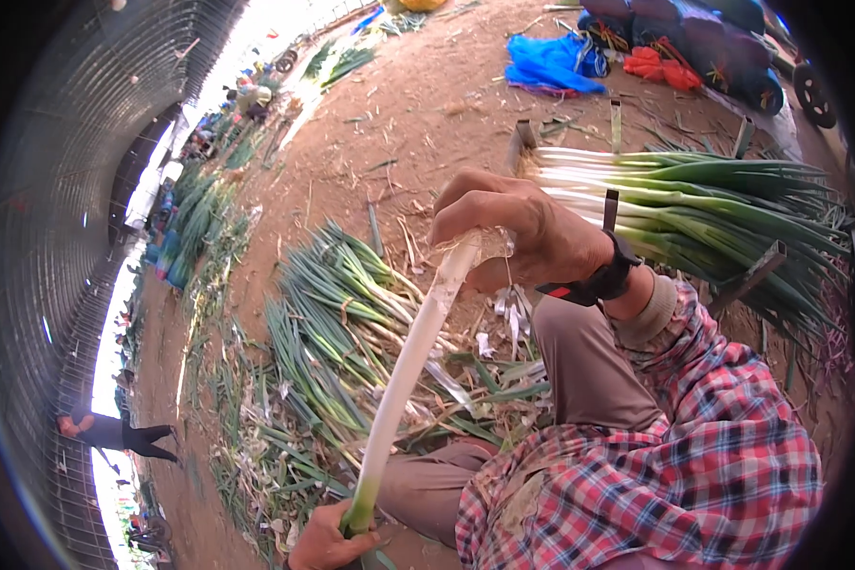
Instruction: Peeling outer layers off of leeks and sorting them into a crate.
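Note:
A single long green onion [404,380] slants across the middle of the view, its thick white shank uppermost and its green part low. My left hand [328,540], at the bottom edge, is closed round the green part. At the root end, my right hand [503,223] curls its fingers over the stalk, a dark band on its wrist. Thin, papery skin shows by those fingers; the thumb's contact is partly hidden. Behind the stalk lies a heap of untrimmed green onions [328,323]. Beyond my right hand, cleaned green onions [674,185] lie side by side between upright metal posts.
Leaf scraps and peelings [266,456] litter the brown soil by my bent legs [579,366]. Blue netting [556,65], red netting [660,66] and filled dark sacks [698,43] lie at the top right. A person [114,432] stands at the far left, under the tunnel roof [57,190].

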Tool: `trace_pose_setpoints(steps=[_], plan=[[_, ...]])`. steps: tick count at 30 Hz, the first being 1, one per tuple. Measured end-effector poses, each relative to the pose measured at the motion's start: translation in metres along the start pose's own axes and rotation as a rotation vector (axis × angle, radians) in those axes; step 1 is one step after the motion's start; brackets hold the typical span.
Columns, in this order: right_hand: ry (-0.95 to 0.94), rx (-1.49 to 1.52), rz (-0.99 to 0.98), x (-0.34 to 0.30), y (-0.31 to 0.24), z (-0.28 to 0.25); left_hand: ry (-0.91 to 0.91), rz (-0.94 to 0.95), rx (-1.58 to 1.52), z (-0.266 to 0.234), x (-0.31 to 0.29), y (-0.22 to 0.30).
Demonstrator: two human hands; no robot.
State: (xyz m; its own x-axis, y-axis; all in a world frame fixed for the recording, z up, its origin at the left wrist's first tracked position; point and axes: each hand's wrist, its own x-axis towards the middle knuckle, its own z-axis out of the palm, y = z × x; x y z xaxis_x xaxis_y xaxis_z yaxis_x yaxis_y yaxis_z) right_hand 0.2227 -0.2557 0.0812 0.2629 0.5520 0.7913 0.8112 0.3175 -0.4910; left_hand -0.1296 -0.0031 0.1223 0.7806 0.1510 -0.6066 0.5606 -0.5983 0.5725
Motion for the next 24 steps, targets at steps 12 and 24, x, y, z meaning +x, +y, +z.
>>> trace_pose_setpoints(steps=[12, 24], plan=[[-0.34, 0.263, -0.034, -0.011, 0.014, 0.027, -0.069, -0.079, -0.37, 0.05, -0.018, -0.009], [-0.179, 0.011, -0.027, -0.043, 0.03, 0.073, -0.035, -0.05, -0.344, 0.078, -0.007, 0.001]])
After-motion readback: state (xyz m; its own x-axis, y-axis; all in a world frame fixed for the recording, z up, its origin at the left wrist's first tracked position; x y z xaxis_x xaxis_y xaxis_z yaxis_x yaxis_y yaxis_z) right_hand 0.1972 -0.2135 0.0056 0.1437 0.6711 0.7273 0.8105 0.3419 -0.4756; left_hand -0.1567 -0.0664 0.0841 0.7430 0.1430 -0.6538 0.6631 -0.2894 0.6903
